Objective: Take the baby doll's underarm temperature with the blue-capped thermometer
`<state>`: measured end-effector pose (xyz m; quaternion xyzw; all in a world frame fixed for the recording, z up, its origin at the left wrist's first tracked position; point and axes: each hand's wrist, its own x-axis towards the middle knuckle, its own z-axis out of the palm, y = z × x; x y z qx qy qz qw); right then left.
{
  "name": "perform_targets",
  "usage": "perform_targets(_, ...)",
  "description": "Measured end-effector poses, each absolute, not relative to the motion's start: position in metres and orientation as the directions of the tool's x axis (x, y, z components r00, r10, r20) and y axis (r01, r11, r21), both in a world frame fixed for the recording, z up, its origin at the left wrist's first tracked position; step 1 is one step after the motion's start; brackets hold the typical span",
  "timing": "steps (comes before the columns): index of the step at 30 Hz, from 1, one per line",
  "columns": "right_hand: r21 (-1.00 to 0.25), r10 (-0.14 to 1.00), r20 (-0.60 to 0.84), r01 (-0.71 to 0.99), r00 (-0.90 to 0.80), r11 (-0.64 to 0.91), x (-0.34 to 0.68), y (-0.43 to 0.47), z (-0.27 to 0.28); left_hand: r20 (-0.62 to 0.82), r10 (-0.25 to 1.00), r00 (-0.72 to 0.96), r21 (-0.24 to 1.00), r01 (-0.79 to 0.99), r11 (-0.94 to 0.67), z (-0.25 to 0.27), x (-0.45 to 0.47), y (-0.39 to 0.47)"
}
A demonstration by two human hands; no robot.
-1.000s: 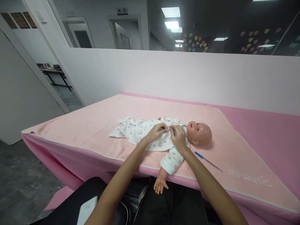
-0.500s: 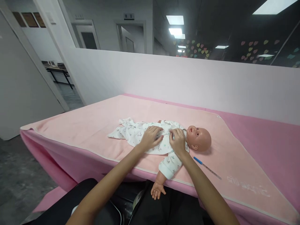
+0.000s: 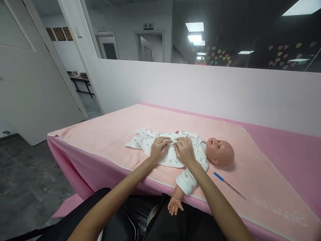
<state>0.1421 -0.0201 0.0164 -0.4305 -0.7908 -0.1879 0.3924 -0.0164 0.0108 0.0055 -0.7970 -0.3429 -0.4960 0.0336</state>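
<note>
Along the back ran a long white wall (image 3: 190, 87), with a dark glass panel (image 3: 240, 20) above it that showed ceiling lights (image 3: 194, 27) and heart shapes (image 3: 280, 53). Before it stood a pink-draped table (image 3: 283, 147), and over most of its top was spread a peach blanket (image 3: 105, 129) with a pale trimmed edge. On this blanket, close to the near side, lay the doll (image 3: 222, 153), face up, its head toward the right. The doll wore a white printed garment (image 3: 173, 160), which covered the trunk and trailed off, rumpled and limp, toward the left. The person's left hand (image 3: 158, 148) rested on the front of the garment, fingers loosely bent and close together, reaching rightward. The right hand (image 3: 185, 150) was just beside it, nearer the doll's head, its fingers curved down onto the fabric and the thumb turned toward the left hand. The fingertips of the two hands nearly met at the middle of the garment; whether either had a fold pinched, I could not tell. One bare forearm (image 3: 175, 204) of the doll stuck out past the near edge, palm showing. Near the doll's head, apart from both hands, a blue-ended pen (image 3: 230, 186) lay slantwise on the blanket
</note>
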Motion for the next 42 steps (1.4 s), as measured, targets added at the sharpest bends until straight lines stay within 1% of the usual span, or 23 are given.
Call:
perform_targets(3,-0.145,0.547,0.798,0.8,-0.253,0.582,0.143,-0.022,0.013,0.79,0.543,0.284,0.304,0.587,-0.75,0.005,-0.016,0.008)
perform_targets(5,-0.203,0.574,0.796,0.807,-0.194,0.555,0.143,-0.022,0.011,0.781,0.539,0.316,0.284,0.589,-0.757,0.006,-0.015,0.006)
perform_targets(7,-0.23,0.591,0.789,0.813,-0.166,0.535,0.143,-0.021,0.009,0.772,0.532,0.348,0.255,0.597,-0.761,0.006,-0.014,0.005)
perform_targets(12,-0.241,0.592,0.791,0.809,-0.157,0.536,0.142,-0.019,0.007,0.757,0.52,0.396,0.192,0.625,-0.756,0.007,-0.009,0.003)
perform_targets(17,-0.244,0.595,0.788,0.806,-0.159,0.539,0.143,-0.019,0.006,0.738,0.542,0.402,0.192,0.645,-0.74,0.006,-0.005,0.002)
perform_targets(21,-0.234,0.596,0.785,0.811,-0.168,0.536,0.143,-0.018,0.005,0.743,0.541,0.395,0.203,0.637,-0.744,0.006,-0.004,0.001)
perform_targets(27,-0.245,0.585,0.795,0.794,-0.164,0.556,0.144,-0.02,0.006,0.758,0.52,0.394,0.24,0.573,-0.784,0.003,-0.007,0.004)
perform_targets(34,-0.265,0.55,0.825,0.768,-0.132,0.583,0.144,-0.022,0.007,0.807,0.504,0.309,0.301,0.518,-0.8,0.002,-0.004,0.003)
perform_targets(37,-0.26,0.534,0.835,0.758,-0.135,0.598,0.144,-0.022,0.006,0.804,0.512,0.301,0.327,0.495,-0.805,0.005,-0.004,-0.002)
perform_targets(40,-0.275,0.522,0.847,0.754,-0.104,0.597,0.144,-0.022,0.006,0.796,0.5,0.341,0.311,0.477,-0.822,0.006,-0.005,-0.005)
perform_targets(42,-0.29,0.52,0.851,0.756,-0.077,0.587,0.144,-0.022,0.007,0.795,0.496,0.35,0.292,0.496,-0.818,0.006,-0.006,-0.005)
